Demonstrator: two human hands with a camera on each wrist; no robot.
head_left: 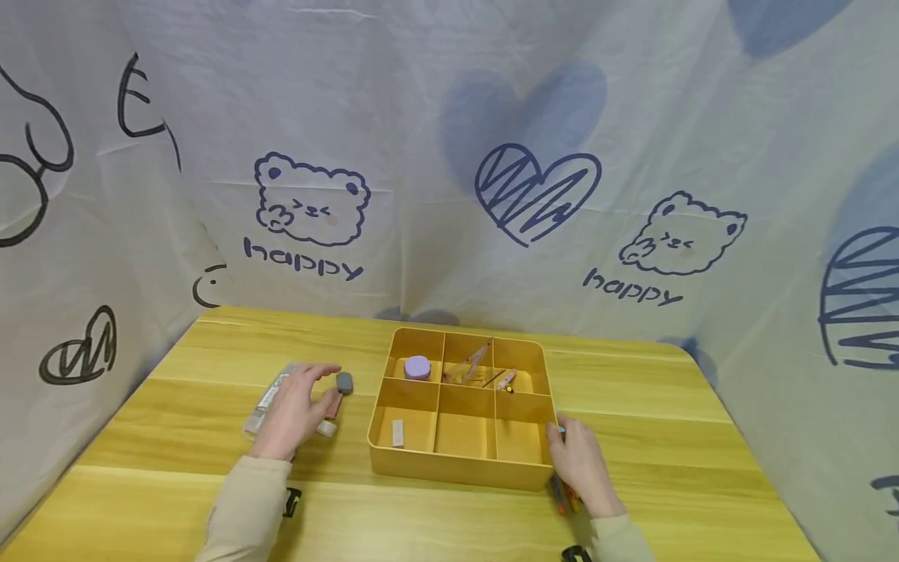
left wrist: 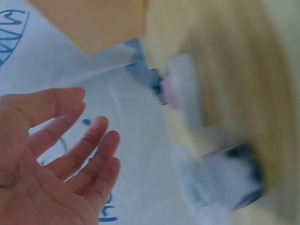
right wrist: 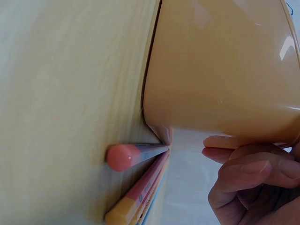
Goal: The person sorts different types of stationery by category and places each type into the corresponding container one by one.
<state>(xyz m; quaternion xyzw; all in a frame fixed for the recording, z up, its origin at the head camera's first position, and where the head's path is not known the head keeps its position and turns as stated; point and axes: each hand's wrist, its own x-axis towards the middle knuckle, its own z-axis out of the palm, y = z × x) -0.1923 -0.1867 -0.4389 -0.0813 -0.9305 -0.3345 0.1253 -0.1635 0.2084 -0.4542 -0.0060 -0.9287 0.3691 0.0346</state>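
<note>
My left hand [head_left: 295, 410] hovers over the left part of the table, thumb and fingers spread with nothing between them. Around it lie a dark grey block [head_left: 344, 382], a reddish-brown piece [head_left: 334, 405], a whitish eraser-like block [head_left: 326, 428] and a clear plastic case [head_left: 253, 421]. The left wrist view blurs a white block [left wrist: 185, 89]. At the right wall of the yellow divided box [head_left: 463, 471], my right hand [head_left: 579, 460] grips the rim with curled fingers [right wrist: 248, 171]. Below that hand, several pens [right wrist: 133, 194] lie beside the box.
Inside the box's compartments are a purple rounded object [head_left: 417, 368], a pink compass-like tool [head_left: 476, 361], a small pink item [head_left: 506, 379] and a whitish block [head_left: 398, 433]. A printed white cloth [head_left: 421, 117] hangs behind and beside the wooden table [head_left: 667, 437].
</note>
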